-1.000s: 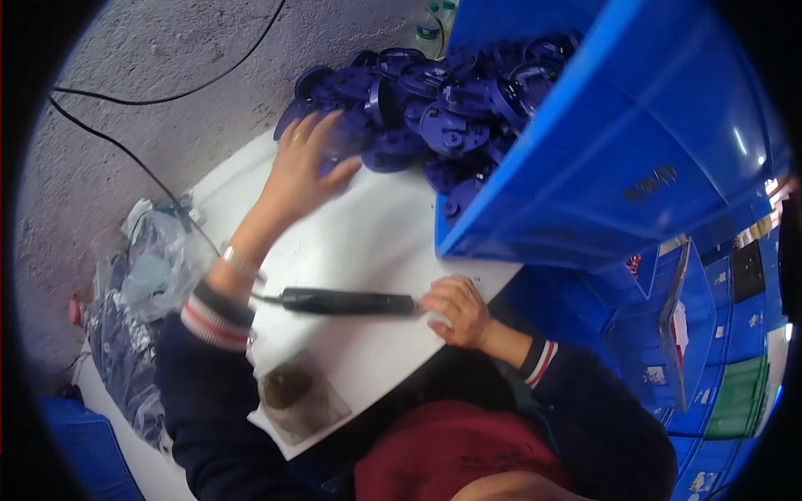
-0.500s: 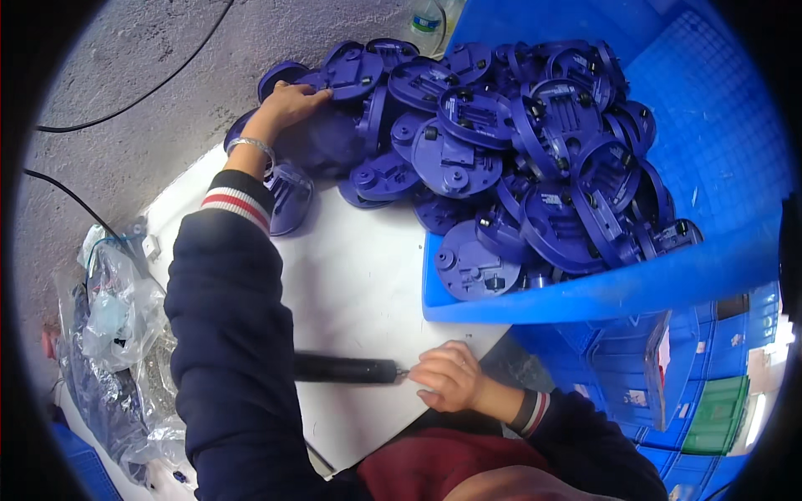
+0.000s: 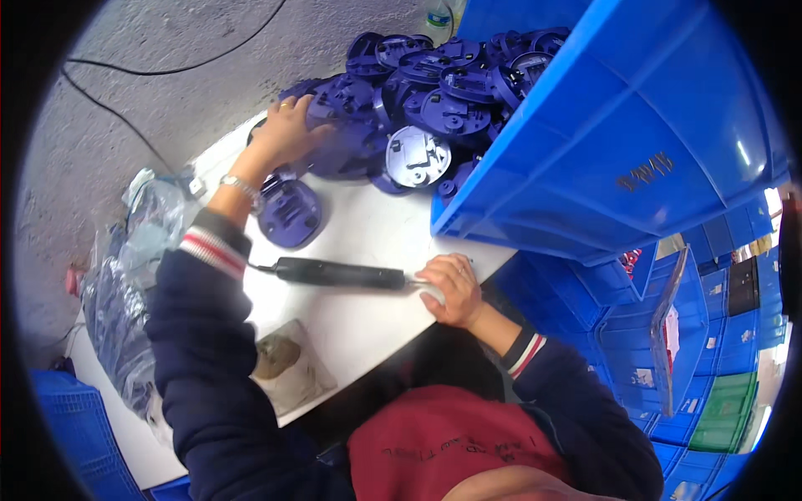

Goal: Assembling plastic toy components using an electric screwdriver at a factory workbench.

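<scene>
Black hand tool (image 3: 338, 274) was located in the head view above the near part of the white table (image 3: 376, 227); contact with the surface could not be confirmed. My left forearm extended upward from the lower left, with the hand (image 3: 286, 134) at the edge of the purple disc-shaped parts (image 3: 454, 114). My right forearm angled up and leftward from the lower right. The tool's long axis ran nearly level from left to right, cable end left, metal tip right. My right hand (image 3: 455, 288) was closed around the tip end, fingers bent. My left fingers were spread, thumb apart; I could not tell whether they touched a part.
</scene>
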Tool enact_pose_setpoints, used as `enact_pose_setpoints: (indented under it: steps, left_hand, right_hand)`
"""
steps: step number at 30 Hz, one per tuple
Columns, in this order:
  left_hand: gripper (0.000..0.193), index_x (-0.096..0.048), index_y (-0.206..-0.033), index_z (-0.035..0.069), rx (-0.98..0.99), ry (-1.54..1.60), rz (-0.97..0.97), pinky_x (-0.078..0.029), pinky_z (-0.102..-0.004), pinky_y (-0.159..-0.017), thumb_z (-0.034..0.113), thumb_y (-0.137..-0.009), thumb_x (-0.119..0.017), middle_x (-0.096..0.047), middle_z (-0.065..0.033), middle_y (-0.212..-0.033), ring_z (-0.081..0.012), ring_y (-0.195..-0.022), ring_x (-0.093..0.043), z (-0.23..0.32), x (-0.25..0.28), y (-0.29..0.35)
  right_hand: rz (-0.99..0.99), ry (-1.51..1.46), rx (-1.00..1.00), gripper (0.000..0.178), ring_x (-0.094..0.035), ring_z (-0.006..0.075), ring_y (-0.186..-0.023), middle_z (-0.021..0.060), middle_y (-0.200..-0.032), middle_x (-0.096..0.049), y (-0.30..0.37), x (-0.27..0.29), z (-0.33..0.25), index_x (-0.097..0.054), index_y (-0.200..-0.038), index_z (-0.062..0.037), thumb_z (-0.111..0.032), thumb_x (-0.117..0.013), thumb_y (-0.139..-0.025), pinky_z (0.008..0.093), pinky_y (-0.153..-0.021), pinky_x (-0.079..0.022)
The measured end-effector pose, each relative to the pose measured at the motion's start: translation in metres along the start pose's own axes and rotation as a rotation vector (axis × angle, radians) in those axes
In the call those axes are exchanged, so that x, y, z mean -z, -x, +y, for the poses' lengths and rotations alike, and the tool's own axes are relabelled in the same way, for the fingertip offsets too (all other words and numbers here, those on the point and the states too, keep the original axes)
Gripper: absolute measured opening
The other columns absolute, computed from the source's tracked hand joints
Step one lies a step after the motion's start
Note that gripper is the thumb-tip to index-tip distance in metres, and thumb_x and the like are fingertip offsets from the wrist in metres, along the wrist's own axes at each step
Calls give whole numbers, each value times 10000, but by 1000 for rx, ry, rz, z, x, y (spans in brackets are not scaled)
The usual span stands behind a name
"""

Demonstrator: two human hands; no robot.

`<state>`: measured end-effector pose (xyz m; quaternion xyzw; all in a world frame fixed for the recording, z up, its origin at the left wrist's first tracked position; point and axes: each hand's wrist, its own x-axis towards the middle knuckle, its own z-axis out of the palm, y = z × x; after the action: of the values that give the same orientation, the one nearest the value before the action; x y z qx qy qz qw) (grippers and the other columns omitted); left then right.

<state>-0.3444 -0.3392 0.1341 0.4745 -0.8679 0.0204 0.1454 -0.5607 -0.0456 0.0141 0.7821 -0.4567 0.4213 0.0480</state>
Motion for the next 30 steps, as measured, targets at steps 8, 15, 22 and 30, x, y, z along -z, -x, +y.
enact_pose_setpoints:
  steps: [8,15,22,30]
  left_hand:
    - [578,-464,-1289,60,-137,35,68,-385,-465,-1004,193,-784,-712,-479,-215,-1290,-441,-1218,-414,19,121,263]
    - [209,-540,-1007,-4,416,232,91,-451,-403,-671,94,-844,-626,-551,-169,-887,-320,-760,-554,-7,63,480]
    - [116,-517,-890,5,431,156,92,-442,-393,-658,89,-855,-589,-552,-160,-876,-312,-739,-543,-46,26,489]
    - [95,-485,-838,4,516,42,91,-362,-469,-737,87,-802,-512,-435,-203,-854,-372,-836,-438,-49,13,472]
  right_hand:
    - [12,44,3,271,-568,315,-929,129,-955,-595,6,5,-3,-596,-995,-49,-210,-633,-780,415,-853,-425]
    - [2,-8,-27,259,-552,324,-951,130,-961,-590,-21,4,-30,-595,-1005,-55,-182,-630,-782,404,-869,-415]
    - [264,-158,39,163,-583,300,-900,128,-932,-598,-202,-64,-63,-619,-949,-50,-170,-590,-844,375,-796,-463]
    - [218,121,-667,467,-506,388,-1145,240,-1215,-509,-388,-179,110,-616,-1103,-60,-416,-602,-801,467,-970,-415]
